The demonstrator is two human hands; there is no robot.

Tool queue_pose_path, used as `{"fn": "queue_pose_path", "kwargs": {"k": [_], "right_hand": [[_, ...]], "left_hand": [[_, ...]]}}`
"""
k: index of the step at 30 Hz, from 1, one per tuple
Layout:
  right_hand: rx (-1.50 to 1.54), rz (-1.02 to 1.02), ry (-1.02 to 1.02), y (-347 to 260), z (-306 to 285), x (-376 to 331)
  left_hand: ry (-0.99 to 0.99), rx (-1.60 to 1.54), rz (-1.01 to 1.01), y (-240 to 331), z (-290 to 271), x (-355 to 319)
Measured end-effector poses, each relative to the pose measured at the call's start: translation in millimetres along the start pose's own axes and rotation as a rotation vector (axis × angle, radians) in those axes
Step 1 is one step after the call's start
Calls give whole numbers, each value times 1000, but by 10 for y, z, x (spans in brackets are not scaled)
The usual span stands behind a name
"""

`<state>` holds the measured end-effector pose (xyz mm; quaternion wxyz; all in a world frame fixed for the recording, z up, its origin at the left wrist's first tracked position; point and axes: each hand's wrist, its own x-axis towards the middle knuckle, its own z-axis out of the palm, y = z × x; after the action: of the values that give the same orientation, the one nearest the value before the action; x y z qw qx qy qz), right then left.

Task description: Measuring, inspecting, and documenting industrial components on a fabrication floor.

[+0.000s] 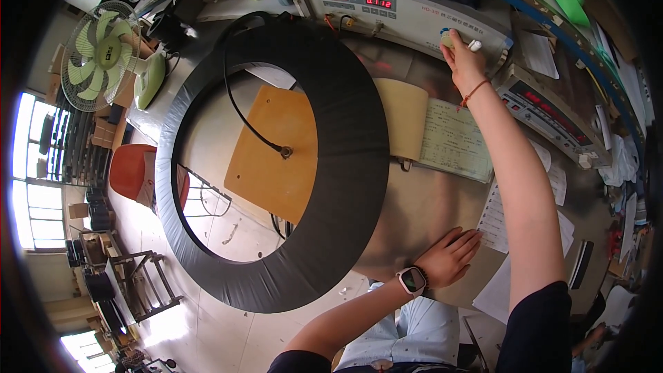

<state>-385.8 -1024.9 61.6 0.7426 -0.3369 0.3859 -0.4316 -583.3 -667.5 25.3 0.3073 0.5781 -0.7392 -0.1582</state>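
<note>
My right hand [464,61] reaches to the front of a white measuring instrument [407,14] at the back, its fingers closed on a round knob [447,40]. A white pen-like thing [474,45] sticks out beside those fingers. My left hand [449,260] lies flat at the near table edge, fingers stretched beside a printed sheet [495,217]. Left of both hands is a large ring wrapped in black [349,159]. Through its opening shows an orange-brown board [259,155], where a black cable [237,103] ends in a metal connector [284,152].
An open notebook [456,141] lies between ring and right forearm. A second instrument with a red display [545,114] stands at right. Loose papers [521,273] and a dark, narrow object [581,264] are nearer. A green fan [107,55] and red chair [131,174] are at left.
</note>
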Motion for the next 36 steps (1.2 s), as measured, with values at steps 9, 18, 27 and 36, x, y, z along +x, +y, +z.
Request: {"fn": "queue_pose_path", "kwargs": {"k": [9,18,27,36], "right_hand": [[-52,8,27,-16,29,-41],[-18,-34,47,42,-1,-42],[-4,6,-56,426,310,-74],[-307,-456,-130,372,-126,-2153]], "left_hand": [[6,1,2,-7,12,15],[6,-30,7,-6,55,-29],[-77,15,-64,-110,60,-130],[-190,97,-87,-62,83,-15]]}}
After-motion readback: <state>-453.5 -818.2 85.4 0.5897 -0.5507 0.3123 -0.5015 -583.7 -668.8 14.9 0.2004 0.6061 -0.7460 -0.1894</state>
